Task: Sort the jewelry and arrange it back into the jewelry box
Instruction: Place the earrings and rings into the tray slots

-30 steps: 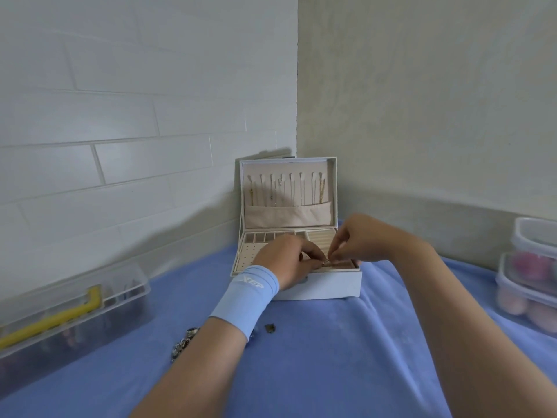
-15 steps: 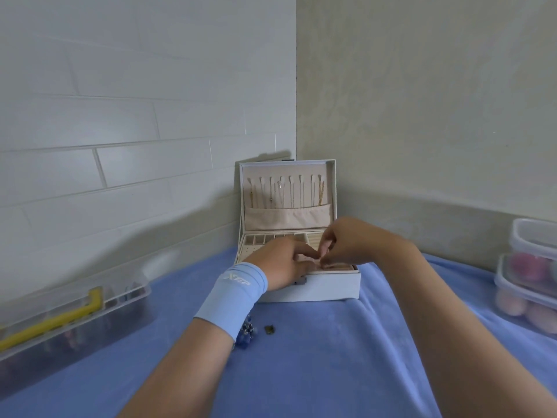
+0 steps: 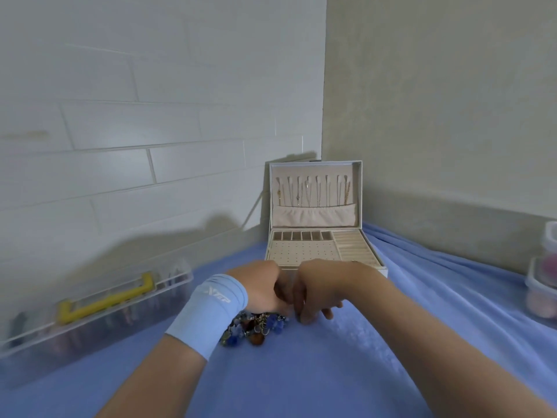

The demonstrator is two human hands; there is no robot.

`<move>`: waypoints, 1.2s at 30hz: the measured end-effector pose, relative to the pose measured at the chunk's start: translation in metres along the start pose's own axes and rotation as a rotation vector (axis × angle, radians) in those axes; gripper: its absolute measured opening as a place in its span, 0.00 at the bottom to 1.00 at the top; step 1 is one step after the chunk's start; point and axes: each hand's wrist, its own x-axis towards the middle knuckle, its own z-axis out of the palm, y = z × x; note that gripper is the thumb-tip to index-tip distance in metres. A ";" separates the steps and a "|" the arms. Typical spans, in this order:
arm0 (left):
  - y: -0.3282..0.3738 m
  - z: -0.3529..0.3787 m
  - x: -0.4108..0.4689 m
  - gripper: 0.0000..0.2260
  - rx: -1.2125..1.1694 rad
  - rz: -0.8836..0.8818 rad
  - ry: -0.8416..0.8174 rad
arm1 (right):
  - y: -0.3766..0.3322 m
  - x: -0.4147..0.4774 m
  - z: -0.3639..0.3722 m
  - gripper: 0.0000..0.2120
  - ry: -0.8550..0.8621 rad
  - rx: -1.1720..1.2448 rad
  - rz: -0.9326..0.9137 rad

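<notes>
The white jewelry box stands open in the corner, its lid upright with several thin necklaces hanging inside. Its tray shows small compartments, a perforated earring panel and ring rolls. In front of it a pile of mixed jewelry with blue and amber beads lies on the blue cloth. My left hand, with a light blue wristband, and my right hand meet knuckle to knuckle just above the pile's far edge, fingers curled downward. Whatever sits between the fingertips is hidden.
A clear plastic case with a yellow handle lies along the left wall. Stacked clear containers holding pink items stand at the right edge. Blue cloth covers the table, and walls close in behind the box.
Both hands have pulled back from the box's tray toward me and dropped to the jewelry pile on the cloth. The box's tray is now uncovered.
</notes>
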 end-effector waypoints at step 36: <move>-0.037 -0.013 0.012 0.08 -1.148 0.038 0.617 | -0.016 0.040 -0.027 0.01 0.816 0.682 -0.143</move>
